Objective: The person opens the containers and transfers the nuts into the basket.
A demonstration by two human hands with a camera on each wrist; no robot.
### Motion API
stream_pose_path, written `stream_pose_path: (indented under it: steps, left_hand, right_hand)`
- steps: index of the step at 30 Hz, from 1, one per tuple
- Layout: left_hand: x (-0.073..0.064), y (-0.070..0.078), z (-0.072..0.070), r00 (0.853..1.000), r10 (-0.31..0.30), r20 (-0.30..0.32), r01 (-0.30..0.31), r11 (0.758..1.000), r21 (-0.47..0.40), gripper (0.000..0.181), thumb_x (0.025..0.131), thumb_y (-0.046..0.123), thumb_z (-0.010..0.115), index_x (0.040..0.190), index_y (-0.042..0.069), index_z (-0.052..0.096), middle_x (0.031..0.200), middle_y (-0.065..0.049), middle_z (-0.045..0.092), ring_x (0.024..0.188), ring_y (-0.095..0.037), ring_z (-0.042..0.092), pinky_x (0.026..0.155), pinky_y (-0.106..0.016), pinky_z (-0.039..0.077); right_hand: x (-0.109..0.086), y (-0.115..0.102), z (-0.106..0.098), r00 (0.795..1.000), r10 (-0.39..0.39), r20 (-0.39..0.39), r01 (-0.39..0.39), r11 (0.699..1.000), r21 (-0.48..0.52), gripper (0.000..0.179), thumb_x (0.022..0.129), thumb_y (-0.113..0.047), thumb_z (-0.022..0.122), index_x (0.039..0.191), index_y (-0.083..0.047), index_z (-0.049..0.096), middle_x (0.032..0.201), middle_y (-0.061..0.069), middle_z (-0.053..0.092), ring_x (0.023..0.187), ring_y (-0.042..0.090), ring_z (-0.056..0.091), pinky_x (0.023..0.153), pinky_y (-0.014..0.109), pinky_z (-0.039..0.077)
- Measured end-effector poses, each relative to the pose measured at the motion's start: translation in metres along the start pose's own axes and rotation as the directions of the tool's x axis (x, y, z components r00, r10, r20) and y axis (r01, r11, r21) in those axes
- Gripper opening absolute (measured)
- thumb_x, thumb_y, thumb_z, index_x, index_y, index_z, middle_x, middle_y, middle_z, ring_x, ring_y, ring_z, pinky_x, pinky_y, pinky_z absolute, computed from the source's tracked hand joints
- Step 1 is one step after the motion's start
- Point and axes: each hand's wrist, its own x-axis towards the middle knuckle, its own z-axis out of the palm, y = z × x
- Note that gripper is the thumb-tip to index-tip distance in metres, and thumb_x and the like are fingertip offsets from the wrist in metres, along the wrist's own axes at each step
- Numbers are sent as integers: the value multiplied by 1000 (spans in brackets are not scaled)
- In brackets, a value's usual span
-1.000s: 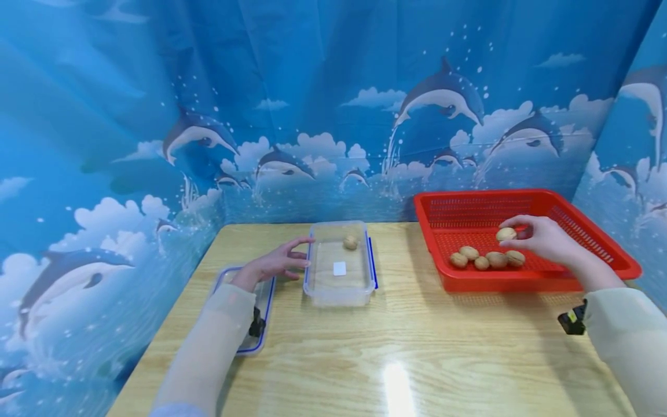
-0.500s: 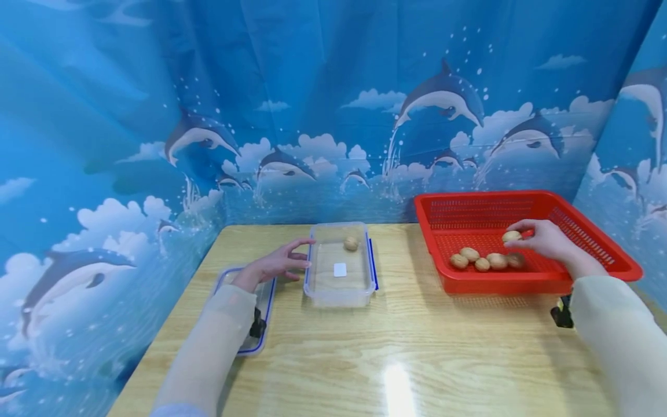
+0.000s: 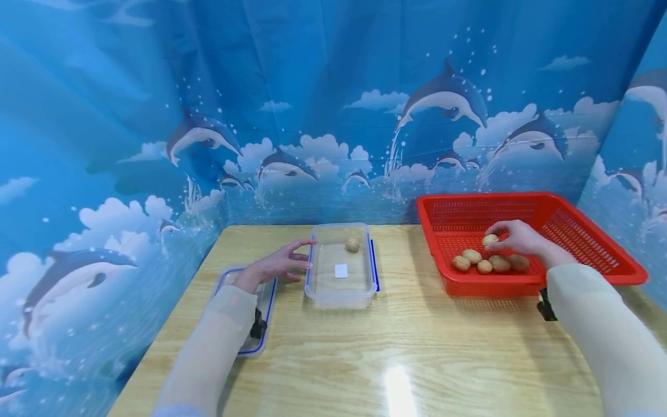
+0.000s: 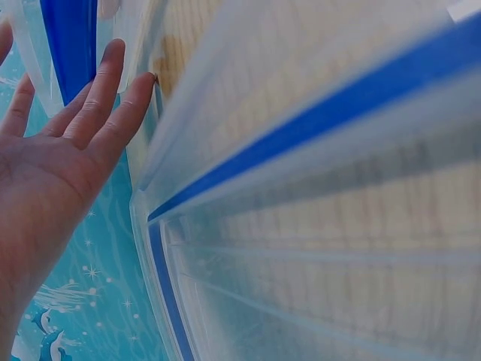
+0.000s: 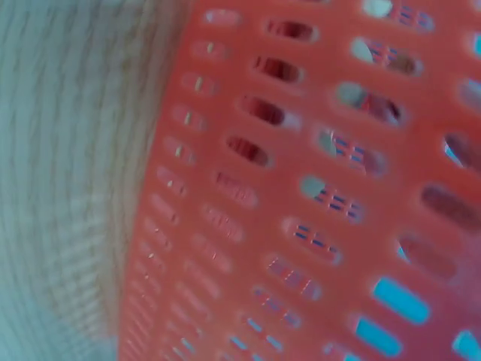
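In the head view my left hand (image 3: 276, 263) has its fingers spread, with fingertips at the left rim of a clear plastic food container (image 3: 341, 300). A single walnut (image 3: 352, 245) lies inside it at the back. The left wrist view also shows the hand (image 4: 60, 165) with fairly straight fingers beside clear plastic. My right hand (image 3: 516, 238) pinches a walnut (image 3: 490, 239) between thumb and fingers, above the floor of a red plastic basket (image 3: 495, 288). Several loose walnuts (image 3: 471, 256) lie near its front wall. The right wrist view shows only sleeve and basket wall (image 5: 248, 203), not the hand.
A clear blue-edged tray or lid (image 3: 267, 295) lies under my left forearm, partly hidden. The wooden table (image 3: 365, 353) extends in front. A blue dolphin-print curtain (image 3: 312, 87) hangs close behind the container and basket.
My right hand has moved left within the basket, carrying the pinched walnut toward the others. The left hand stays at the container's rim.
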Motion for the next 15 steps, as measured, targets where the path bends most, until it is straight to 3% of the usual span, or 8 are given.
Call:
stream_pose_path:
  steps: [8, 15]
  left_hand:
    - [1, 1, 0, 1000, -7, 2, 7, 1000, -9, 61, 97, 16, 60, 150, 28, 33, 152, -20, 31, 134, -38, 37, 92, -50, 50]
    - [0, 2, 1, 1000, -16, 0, 16, 1000, 1, 62, 97, 17, 60, 151, 28, 32, 152, -20, 31, 135, -38, 37, 92, -50, 50]
  right_hand:
    - [5, -1, 4, 993, -33, 112, 34, 999, -13, 38, 87, -19, 73, 115, 5, 62, 112, 23, 59, 100, 37, 50, 83, 56, 45]
    - [9, 5, 8, 990, -42, 136, 44, 999, -16, 33, 88, -15, 72, 112, 6, 64, 109, 21, 62, 99, 37, 53, 86, 58, 44]
